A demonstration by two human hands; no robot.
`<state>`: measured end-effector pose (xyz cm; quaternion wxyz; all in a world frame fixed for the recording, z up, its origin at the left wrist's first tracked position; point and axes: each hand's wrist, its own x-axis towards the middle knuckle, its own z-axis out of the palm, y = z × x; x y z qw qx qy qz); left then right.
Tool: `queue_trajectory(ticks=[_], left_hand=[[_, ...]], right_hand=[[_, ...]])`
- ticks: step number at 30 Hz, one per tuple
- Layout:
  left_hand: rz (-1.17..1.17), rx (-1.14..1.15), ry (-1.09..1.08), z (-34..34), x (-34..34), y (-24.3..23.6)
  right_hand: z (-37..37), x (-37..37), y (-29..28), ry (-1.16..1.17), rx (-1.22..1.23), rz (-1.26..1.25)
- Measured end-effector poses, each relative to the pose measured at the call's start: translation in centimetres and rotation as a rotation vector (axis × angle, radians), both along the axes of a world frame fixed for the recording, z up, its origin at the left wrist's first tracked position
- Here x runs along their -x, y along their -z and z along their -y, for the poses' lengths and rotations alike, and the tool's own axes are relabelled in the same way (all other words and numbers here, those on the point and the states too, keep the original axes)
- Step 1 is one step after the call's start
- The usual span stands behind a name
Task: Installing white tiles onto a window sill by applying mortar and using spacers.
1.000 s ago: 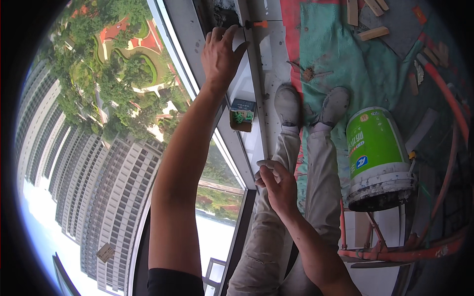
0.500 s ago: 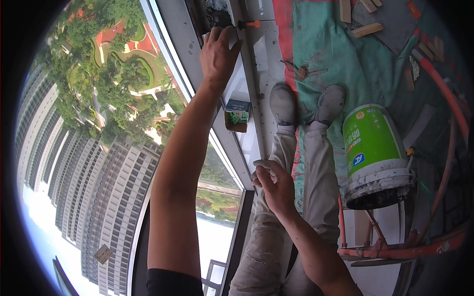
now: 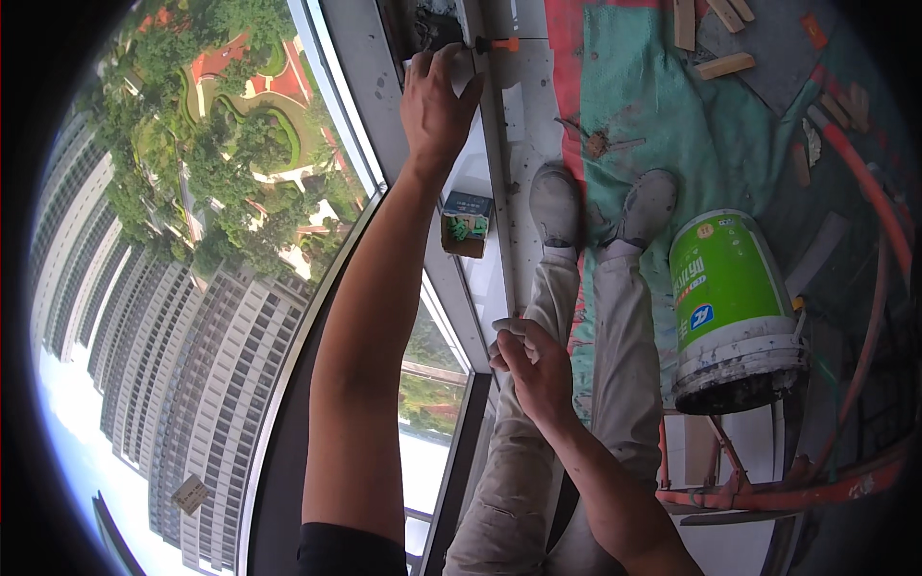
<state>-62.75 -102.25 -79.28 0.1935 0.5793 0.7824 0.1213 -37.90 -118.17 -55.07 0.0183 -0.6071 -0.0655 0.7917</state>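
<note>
One bare left hand (image 3: 438, 110): bent-fingered, cannot tell whether gripping
Bare right hand (image 3: 535, 371): curled, likewise impossible to tell
Glossy white tile strip (image 3: 471, 165): beneath left hand, long axis toward body
Blue-and-brown cardboard box (image 3: 468, 204): on strip, nearer left hand

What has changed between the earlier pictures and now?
The left arm sits slightly further right, uncovering more dark window frame. No visible grasp or release. Unchanged: left hand near the orange-handled tool, right hand, small carton, green-labelled bucket.
</note>
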Motion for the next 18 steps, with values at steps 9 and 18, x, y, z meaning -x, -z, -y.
queue_trajectory(ticks=[9, 18], left_hand=[[-0.052, -0.067, -0.368, 3.7, 3.5, -2.1], [0.077, 0.041, -0.46, 3.3, 5.7, -1.7]], right_hand=[[0.0, 0.1, -0.1, -0.01, -0.003, 0.013], [-0.7, -0.1, 0.0, -0.012, -0.013, 0.028]])
